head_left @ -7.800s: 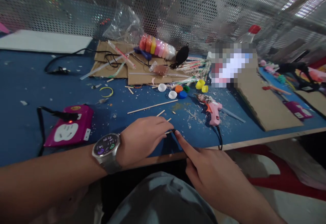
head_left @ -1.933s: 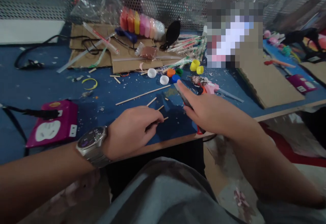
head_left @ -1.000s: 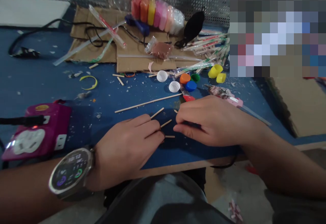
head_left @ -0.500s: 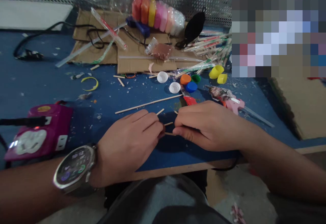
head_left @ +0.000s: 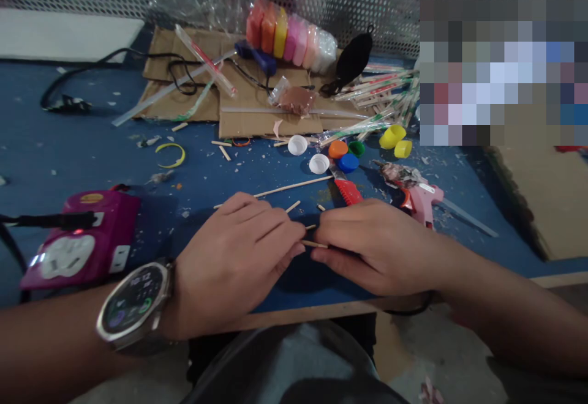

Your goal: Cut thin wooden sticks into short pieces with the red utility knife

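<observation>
My left hand (head_left: 241, 257), with a watch (head_left: 135, 303) on its wrist, is closed on a thin wooden stick (head_left: 314, 244) at the table's front edge. The stick spans the small gap to my right hand (head_left: 379, 245), whose thumb and fingers are closed round its other end. Short stick pieces (head_left: 293, 206) lie just beyond the hands, and a longer stick (head_left: 294, 186) lies behind my left hand, partly covered by it. A red cutter (head_left: 348, 191) lies behind my right hand. My fingertips are partly hidden.
Bottle caps (head_left: 318, 163) sit mid-table. A pink glue gun (head_left: 420, 199) lies right of them, a purple power box (head_left: 82, 239) at left. Cardboard (head_left: 266, 123), packed clay (head_left: 294, 37) and a stick pile (head_left: 381, 89) are at the back.
The gap between my hands shows the stick more plainly. My right hand sits slightly lower in view. The whole scene has shifted a little down and right.
</observation>
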